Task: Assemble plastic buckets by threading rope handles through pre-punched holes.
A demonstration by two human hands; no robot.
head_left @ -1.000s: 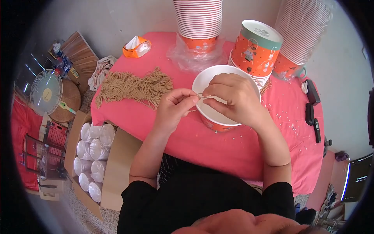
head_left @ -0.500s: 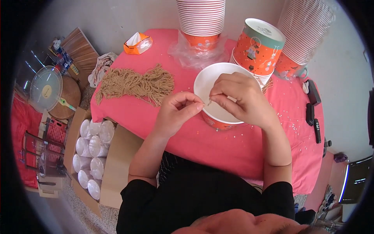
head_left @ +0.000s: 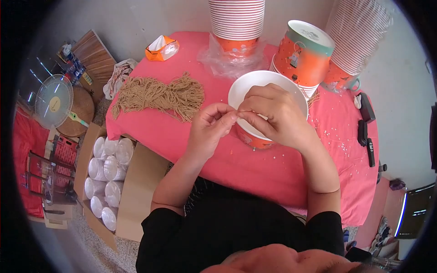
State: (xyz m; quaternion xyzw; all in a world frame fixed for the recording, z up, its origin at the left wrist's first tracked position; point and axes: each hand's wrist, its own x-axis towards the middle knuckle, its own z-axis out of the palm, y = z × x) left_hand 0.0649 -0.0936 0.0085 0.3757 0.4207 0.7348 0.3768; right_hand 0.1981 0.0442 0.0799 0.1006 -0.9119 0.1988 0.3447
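My left hand (head_left: 207, 131) and my right hand (head_left: 282, 114) meet over the near left rim of a white-lined orange paper bucket (head_left: 249, 82). Thumb and forefinger are pinched on each hand, with the fingertips touching. Between them is a thin tan cord, almost wholly hidden by the fingers now; a short piece of it showed half a second ago. A bundle of tan cords (head_left: 159, 98) lies on the pink-covered table (head_left: 180, 141), left of my hands. What lies at the bottom of the bucket is hidden by my right hand.
Behind the bucket stand upside-down orange buckets (head_left: 298, 57) and two tall bucket stacks (head_left: 236, 22) in clear plastic. An orange tissue pack (head_left: 161, 48) lies at the back left. Small pale beads (head_left: 337, 141) are scattered rightward. A carton (head_left: 141, 195) of wrapped cups stands on the floor, left.
My right hand has moved slightly left, bringing its fingertips against those of my left hand. The gap where the cord showed has closed.
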